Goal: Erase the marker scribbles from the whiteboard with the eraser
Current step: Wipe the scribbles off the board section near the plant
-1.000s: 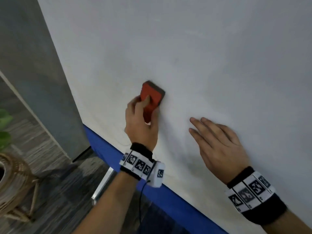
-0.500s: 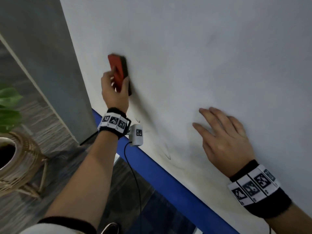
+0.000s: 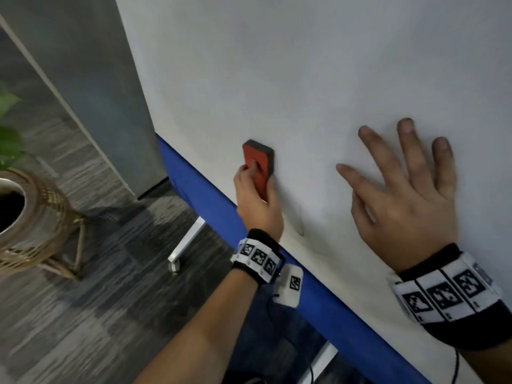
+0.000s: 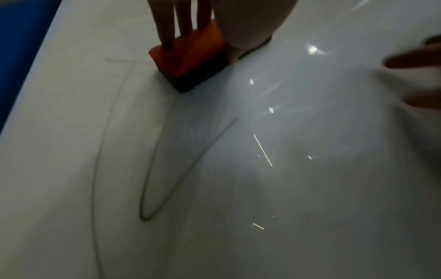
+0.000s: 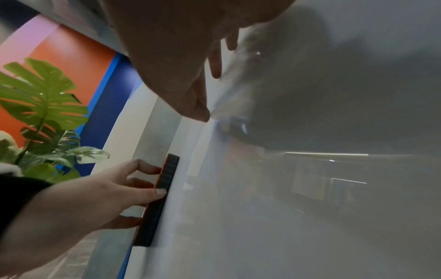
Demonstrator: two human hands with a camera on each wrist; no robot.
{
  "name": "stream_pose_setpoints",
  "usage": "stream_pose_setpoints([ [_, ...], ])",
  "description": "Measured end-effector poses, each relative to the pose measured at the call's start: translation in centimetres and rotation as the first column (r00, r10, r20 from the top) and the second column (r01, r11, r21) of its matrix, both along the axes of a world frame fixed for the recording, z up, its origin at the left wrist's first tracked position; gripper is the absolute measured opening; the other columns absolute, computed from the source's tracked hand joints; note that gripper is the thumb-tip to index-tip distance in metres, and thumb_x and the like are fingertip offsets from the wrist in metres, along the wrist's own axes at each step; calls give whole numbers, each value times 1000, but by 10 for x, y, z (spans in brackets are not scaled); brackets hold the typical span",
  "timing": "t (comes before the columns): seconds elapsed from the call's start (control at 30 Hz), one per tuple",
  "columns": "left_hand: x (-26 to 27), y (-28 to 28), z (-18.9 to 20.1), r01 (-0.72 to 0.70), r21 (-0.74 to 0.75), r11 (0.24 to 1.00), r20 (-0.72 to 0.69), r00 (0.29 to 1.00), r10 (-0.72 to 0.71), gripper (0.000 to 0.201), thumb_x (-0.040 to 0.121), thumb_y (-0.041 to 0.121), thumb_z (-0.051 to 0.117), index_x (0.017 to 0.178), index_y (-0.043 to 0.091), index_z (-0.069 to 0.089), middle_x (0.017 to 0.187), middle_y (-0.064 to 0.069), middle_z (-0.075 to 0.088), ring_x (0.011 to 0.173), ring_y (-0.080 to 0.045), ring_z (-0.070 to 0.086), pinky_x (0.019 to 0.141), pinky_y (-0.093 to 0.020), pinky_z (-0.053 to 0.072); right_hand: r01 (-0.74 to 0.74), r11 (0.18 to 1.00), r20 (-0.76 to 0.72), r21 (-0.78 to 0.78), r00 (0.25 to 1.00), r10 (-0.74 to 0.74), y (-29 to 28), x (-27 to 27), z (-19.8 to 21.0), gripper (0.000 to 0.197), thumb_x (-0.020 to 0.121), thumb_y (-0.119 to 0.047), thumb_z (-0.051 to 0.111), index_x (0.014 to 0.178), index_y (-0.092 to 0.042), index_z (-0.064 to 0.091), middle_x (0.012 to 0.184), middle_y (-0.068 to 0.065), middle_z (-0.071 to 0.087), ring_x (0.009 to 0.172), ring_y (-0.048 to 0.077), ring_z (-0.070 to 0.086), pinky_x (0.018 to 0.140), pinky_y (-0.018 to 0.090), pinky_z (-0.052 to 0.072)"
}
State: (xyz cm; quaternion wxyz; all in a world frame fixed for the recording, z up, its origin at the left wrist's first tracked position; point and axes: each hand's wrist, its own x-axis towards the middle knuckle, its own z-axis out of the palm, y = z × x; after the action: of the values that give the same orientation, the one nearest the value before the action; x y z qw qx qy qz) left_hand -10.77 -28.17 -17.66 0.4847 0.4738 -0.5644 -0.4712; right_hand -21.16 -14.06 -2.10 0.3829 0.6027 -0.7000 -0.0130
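The whiteboard (image 3: 318, 73) fills most of the head view, tilted, with a blue lower frame (image 3: 205, 200). My left hand (image 3: 256, 189) grips a red eraser (image 3: 259, 166) with a dark felt pad and presses it flat on the board just above the frame. In the left wrist view my fingers (image 4: 167, 28) lie along the eraser (image 4: 190, 62), and faint grey marker loops (image 4: 148, 188) curve across the board beyond it. A thin stroke (image 3: 300, 228) shows beside my left wrist. My right hand (image 3: 401, 173) rests flat on the board, fingers spread, to the eraser's right.
A wicker plant stand with a pot (image 3: 27, 217) sits on the grey floor at the left, with green leaves (image 5: 43, 113) above it. A grey wall panel (image 3: 97, 92) meets the board's left edge. The board's white leg (image 3: 185, 245) juts out below the frame.
My left hand has swept the eraser from high by the board's left edge down to just above the blue frame. My right hand stays flat on the board, its fingers spread wider.
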Motion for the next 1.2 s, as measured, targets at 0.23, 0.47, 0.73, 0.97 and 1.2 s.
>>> stream_pose_setpoints([
  [0.23, 23, -108, -12, -149, 146, 978, 51, 988, 143, 34, 100, 20, 67, 131, 10, 54, 123, -3, 69, 104, -17, 65, 96, -35, 57, 24, 1000, -22, -3, 999, -24, -1, 3, -2, 40, 93, -14, 59, 131, -25, 68, 164, 7, 34, 153, 39, 19, 128, 51, -1],
  [0.47, 25, -98, -41, -144, 183, 973, 138, 983, 119, 28, 102, 24, 64, 125, 11, 52, 119, -3, 68, 105, -21, 66, 92, -37, 56, 30, 1000, -24, 7, 999, -30, -3, 8, -2, 42, 90, -10, 62, 129, -24, 68, 165, 8, 33, 152, 40, 20, 128, 51, -1],
  [0.73, -5, 109, -47, 193, 15, 981, -25, 981, -192, 44, 95, 8, 74, 109, 41, 47, 117, 11, 54, 105, -8, 60, 93, -39, 58, 44, 993, 100, 108, 994, -55, 5, 14, 11, 35, 90, -13, 62, 123, -18, 71, 168, 8, 25, 155, 36, 14, 128, 47, -1],
  [0.97, 17, 29, -31, 113, 35, 993, -30, 993, -112, 42, 91, 7, 78, 111, 35, 54, 121, 6, 61, 115, -18, 63, 99, -47, 59, 9, 986, 101, 168, 995, -26, 25, 4, 10, 41, 89, -6, 59, 127, -15, 67, 169, 10, 22, 157, 32, 19, 129, 42, 7],
  [1.2, 17, -83, -6, -105, 24, 994, -103, 989, 107, 33, 98, 9, 69, 128, 12, 54, 130, -6, 62, 113, -14, 64, 88, -19, 59, 2, 989, 93, 149, 996, -16, 29, 2, -1, 40, 100, -7, 39, 127, -16, 67, 167, 11, 25, 156, 31, 22, 129, 41, 7],
])
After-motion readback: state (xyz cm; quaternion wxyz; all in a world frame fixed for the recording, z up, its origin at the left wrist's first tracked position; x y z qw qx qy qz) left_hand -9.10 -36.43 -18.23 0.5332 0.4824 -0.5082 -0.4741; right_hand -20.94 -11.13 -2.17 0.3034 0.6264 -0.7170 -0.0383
